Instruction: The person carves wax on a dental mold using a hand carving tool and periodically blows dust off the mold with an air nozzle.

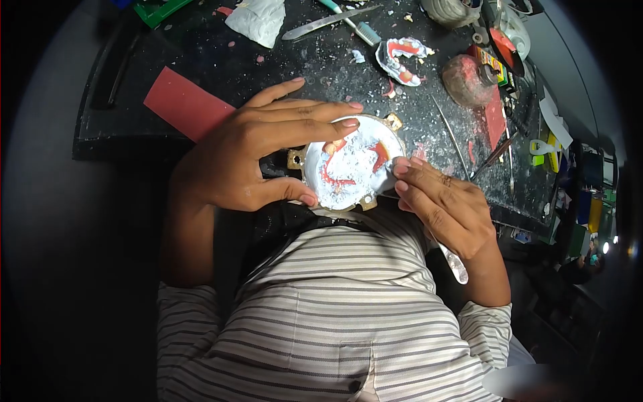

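Note:
A round metal flask [295,159] filled with white plaster [351,161] lies at the near edge of the dark table, with red wax and tooth-like pieces set in the plaster. My left hand [261,144] holds the flask from the left, thumb at its lower rim and fingers spread along the top. At the right rim, my right hand [445,201] is closed around a thin metal tool [455,265], whose broad end sticks out below the palm. The tool's other end is hidden behind my fingers.
Red wax sheet [184,104] lies left, partly under my left hand. Farther back are a white plaster lump [258,20], a knife [325,23], a toothbrush [365,32] and a dental cast [402,60]. A glass jar [467,82] and slim tools [452,130] are at right.

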A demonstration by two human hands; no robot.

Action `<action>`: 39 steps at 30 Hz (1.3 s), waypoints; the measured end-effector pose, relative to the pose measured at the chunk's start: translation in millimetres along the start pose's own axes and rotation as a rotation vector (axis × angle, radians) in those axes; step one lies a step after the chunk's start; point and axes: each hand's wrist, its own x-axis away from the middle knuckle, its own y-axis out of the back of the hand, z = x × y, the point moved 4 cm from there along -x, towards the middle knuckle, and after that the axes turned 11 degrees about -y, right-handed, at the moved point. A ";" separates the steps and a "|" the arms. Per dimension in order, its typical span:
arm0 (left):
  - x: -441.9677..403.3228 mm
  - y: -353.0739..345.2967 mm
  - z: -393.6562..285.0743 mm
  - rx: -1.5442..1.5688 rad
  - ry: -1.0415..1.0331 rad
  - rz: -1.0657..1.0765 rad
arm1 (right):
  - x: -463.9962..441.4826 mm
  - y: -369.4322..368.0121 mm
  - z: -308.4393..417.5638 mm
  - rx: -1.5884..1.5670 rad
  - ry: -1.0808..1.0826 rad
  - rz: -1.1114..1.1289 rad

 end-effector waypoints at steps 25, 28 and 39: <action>4.1 -5.1 1.9 0.007 0.023 -0.067 | -4.4 -3.7 10.8 0.058 0.124 -0.041; 4.0 -5.0 2.8 0.004 0.020 -0.067 | -2.4 -5.4 10.7 0.082 0.114 -0.022; 3.3 -4.2 0.7 0.001 0.026 -0.061 | 0.3 -8.3 11.8 0.093 0.131 -0.049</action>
